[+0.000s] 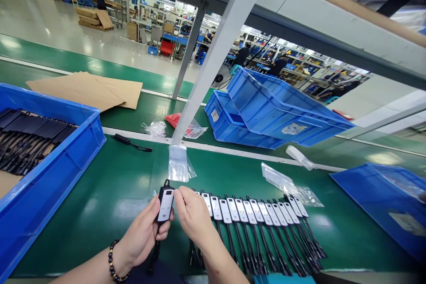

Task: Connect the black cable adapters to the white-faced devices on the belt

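Observation:
My left hand (141, 235) grips a small black device with a white label face (165, 204), held upright above the green mat, its black cable hanging down. My right hand (193, 217) pinches the device's upper right edge with thumb and fingertips. Just right of my hands, a row of several identical devices (256, 211) lies side by side on the mat, their black cables trailing toward me. A clear plastic bag (179, 164) lies just beyond the held device.
A blue bin (49, 173) at left holds several black parts. Stacked blue bins (266, 111) stand at the back right, another blue bin (382, 199) at the far right. More clear bags (286, 184), a loose black cable (131, 142), cardboard sheets (89, 88) and a grey frame post (213, 57) surround the mat.

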Demonstrator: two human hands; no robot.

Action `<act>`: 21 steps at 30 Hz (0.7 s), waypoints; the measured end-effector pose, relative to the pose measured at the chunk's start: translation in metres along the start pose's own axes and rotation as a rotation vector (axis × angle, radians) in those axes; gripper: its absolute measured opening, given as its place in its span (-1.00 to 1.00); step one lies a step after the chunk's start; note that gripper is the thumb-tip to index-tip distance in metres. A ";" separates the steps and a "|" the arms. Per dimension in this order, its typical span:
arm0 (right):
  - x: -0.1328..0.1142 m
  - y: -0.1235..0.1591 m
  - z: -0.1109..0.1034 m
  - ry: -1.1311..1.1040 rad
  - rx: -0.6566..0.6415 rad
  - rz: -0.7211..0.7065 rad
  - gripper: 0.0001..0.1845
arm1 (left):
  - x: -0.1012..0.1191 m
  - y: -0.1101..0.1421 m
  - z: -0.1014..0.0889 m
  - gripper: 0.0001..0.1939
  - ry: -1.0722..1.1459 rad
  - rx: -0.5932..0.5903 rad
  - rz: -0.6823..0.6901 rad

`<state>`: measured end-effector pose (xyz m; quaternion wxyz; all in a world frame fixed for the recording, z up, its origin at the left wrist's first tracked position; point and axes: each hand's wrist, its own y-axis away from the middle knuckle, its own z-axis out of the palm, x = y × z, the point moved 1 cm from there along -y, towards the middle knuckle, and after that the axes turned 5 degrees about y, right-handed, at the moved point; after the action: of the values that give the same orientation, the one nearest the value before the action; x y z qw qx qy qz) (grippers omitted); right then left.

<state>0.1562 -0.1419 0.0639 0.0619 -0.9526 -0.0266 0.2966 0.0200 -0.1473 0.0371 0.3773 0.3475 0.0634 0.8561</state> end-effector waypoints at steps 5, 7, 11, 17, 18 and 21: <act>-0.006 0.006 -0.013 -0.227 -0.108 -0.129 -0.59 | 0.003 0.000 -0.002 -0.67 0.020 0.019 0.007; -0.006 0.006 -0.015 -0.222 -0.102 -0.151 -0.57 | 0.008 0.000 -0.004 -0.65 0.041 0.044 0.023; 0.004 -0.011 0.008 0.190 -0.141 -0.094 -0.57 | 0.027 0.004 -0.018 -0.63 0.143 0.175 0.123; 0.030 -0.040 0.081 0.565 -0.303 -0.101 -0.67 | 0.048 0.019 -0.046 -0.64 0.193 0.325 0.243; 0.033 -0.042 0.085 0.571 -0.300 -0.088 -0.67 | 0.048 0.021 -0.049 -0.64 0.199 0.324 0.230; 0.035 -0.039 0.076 0.572 -0.239 -0.011 -0.65 | 0.046 0.025 -0.051 -0.64 0.220 0.320 0.182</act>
<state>0.1414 -0.0921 -0.0131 -0.0439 -0.9978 -0.0478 0.0111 -0.0493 -0.1253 0.0330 0.2294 0.3119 0.2075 0.8984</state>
